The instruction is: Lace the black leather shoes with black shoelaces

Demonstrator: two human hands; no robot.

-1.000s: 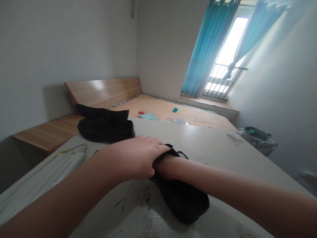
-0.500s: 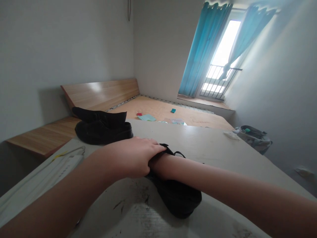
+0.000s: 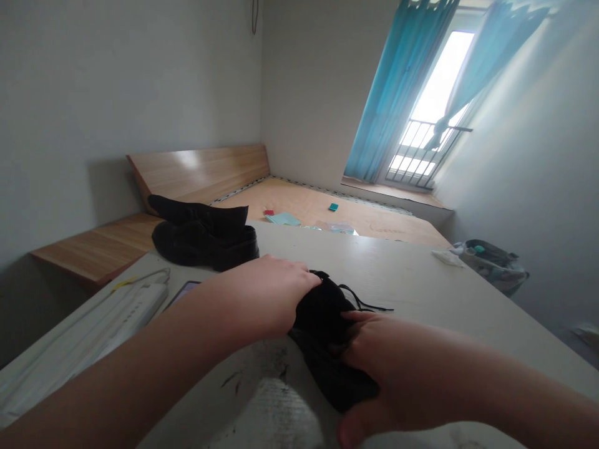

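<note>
Fingers (image 3: 309, 279) of the left hand (image 3: 266, 296) fold over the front of a black shoe (image 3: 337, 383) and hold it there, some of their tips hidden; those of the right hand (image 3: 390, 368) dip into its opening, thumb spread wide of them beside the heel. The shoe rests on the worktop (image 3: 412, 274), heel toward the person. It looks light, with a soft, giving upper and a stiffer sole, and unlikely to break; on so smooth a surface it would probably slide if pushed, so the front and the firm heel seem the surest holds. Its lace (image 3: 377, 308) trails loose on the shoe's far side. Beyond the shoe and to its left sits a second shoe (image 3: 206, 246), and nearer, left of the held shoe, the edge of what seems a phone (image 3: 186, 289).

Half a second earlier, the right forearm ran deep into the shoe, hand buried; now that hand is drawn back, knuckles and thumb exposed, and the tongue and more lace show. The left hand has kept its place.
</note>
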